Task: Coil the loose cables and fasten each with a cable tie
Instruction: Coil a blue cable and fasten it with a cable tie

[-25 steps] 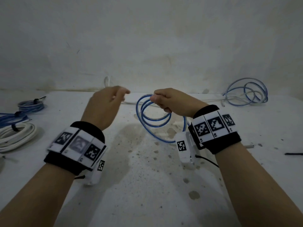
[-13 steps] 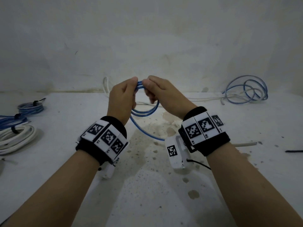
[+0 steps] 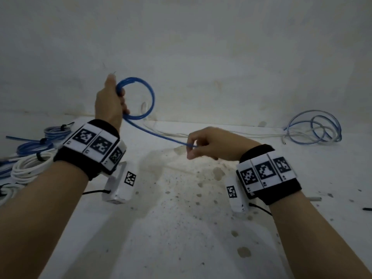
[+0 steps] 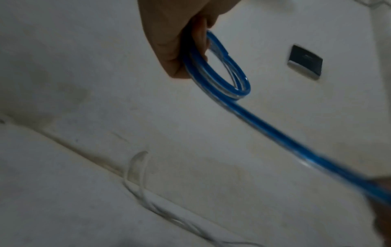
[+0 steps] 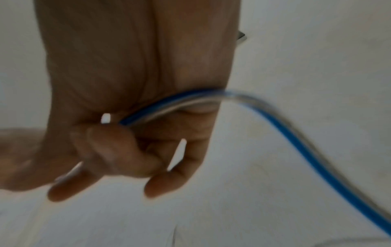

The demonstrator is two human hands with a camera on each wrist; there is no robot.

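Nearest to me, both forearms wore black wristbands (image 3: 267,174) faced with white panels of black square-code markers; the tiny characters printed under the codes were too small to read. A white camera block (image 3: 119,186) with its own code sticker hung below each wrist.

The right hand (image 3: 211,143) hovered low over the table (image 3: 181,238), its fingers (image 5: 118,150) curled, thumb and forefinger pinching the free end of the blue cable (image 3: 150,97). From there the glossy, translucent-looking cable ran taut up and to the left to the left hand (image 3: 109,99), which was raised higher, its fingers wrapped round several round loops of the same cable gathered into a small coil.

The table was white, rough and speckled with brownish stains. At its left edge lay bundled white cable (image 3: 30,166) and blue coils (image 3: 34,147), with a dark tie showing on some of them. At the right edge a thin dark strip (image 3: 367,209) lay alone; I could not tell what it was. Farther back, a loose white cable (image 3: 231,133) trailed along the foot of the wall, and at far right a loose pale-blue cable (image 3: 314,127) sprawled in untidy loops. Behind stood a bare, blotchy whitish wall (image 3: 201,47), on which the left wrist view showed a dark square plate (image 4: 304,62).
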